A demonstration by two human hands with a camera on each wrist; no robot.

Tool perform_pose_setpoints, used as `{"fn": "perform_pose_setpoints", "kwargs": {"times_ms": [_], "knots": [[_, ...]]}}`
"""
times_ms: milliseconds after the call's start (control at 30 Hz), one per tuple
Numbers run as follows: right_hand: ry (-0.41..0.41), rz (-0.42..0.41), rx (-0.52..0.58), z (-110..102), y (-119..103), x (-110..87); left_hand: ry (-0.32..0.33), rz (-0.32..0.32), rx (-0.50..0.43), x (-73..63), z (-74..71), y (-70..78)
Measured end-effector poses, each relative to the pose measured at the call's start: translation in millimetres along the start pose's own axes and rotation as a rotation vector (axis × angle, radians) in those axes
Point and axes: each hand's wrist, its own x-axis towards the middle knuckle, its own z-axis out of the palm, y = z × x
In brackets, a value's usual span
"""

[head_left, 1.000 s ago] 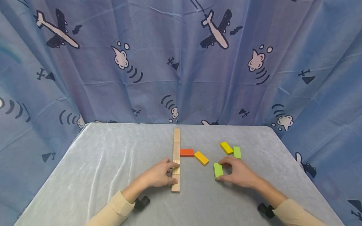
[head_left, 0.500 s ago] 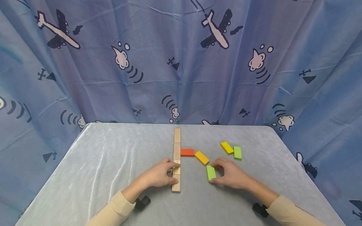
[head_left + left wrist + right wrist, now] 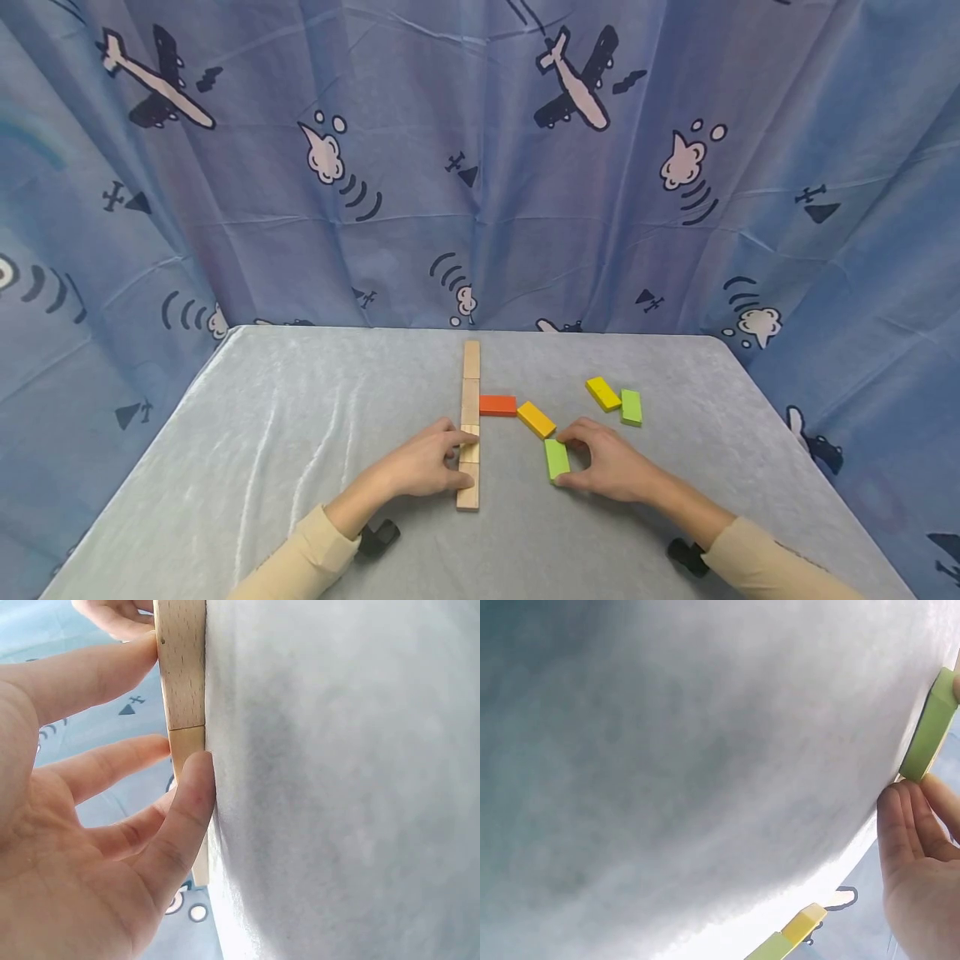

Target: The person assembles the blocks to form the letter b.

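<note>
Four-sided plain wooden blocks lie end to end in a straight row (image 3: 470,400). My left hand (image 3: 429,461) rests on the near part of that row, its thumb and fingertips on the wood; in the left wrist view the fingers (image 3: 112,765) look mostly straight. A green block (image 3: 557,460) lies flat between the thumb and fingers of my right hand (image 3: 611,464), pinched at its two ends. Its far end sits right at the near corner of an orange-yellow block (image 3: 536,419), which slants away from a red block (image 3: 497,406) set against the row.
Farther right lie a yellow block (image 3: 603,394) and another green block (image 3: 631,407), corner to corner. A pale cloth covers the table (image 3: 315,400). Behind it hangs a blue curtain (image 3: 420,167) printed with planes.
My right hand has moved left with the green block, bringing it from near the loose blocks to the orange-yellow block's end. The left hand has stayed in place.
</note>
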Motion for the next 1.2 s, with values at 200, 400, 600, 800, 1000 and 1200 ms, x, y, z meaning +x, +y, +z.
{"fn": "perform_pose_setpoints", "kwargs": {"times_ms": [200, 400, 600, 800, 1000, 1200], "knots": [[0.003, 0.005, 0.001, 1.3, 0.5, 0.6, -0.002, -0.012, -0.008, -0.8, -0.3, 1.6], [0.011, 0.003, 0.016, 2.1, 2.1, 0.6, -0.004, -0.02, -0.006, -0.8, 0.5, 1.4], [0.011, 0.002, 0.05, -0.8, 5.5, -2.2, -0.004, -0.028, -0.001, 0.9, 2.2, 0.1], [0.023, 0.016, 0.066, -12.3, 12.3, -9.3, -0.01, -0.026, -0.005, 1.6, 2.6, -0.1], [0.085, 0.014, 0.03, -30.9, 23.0, -12.5, -0.006, -0.029, -0.004, 1.1, 1.6, -0.9], [0.186, 0.034, 0.028, -49.6, 32.2, -13.5, -0.005, -0.022, -0.005, 0.8, 0.3, -0.5]]}}
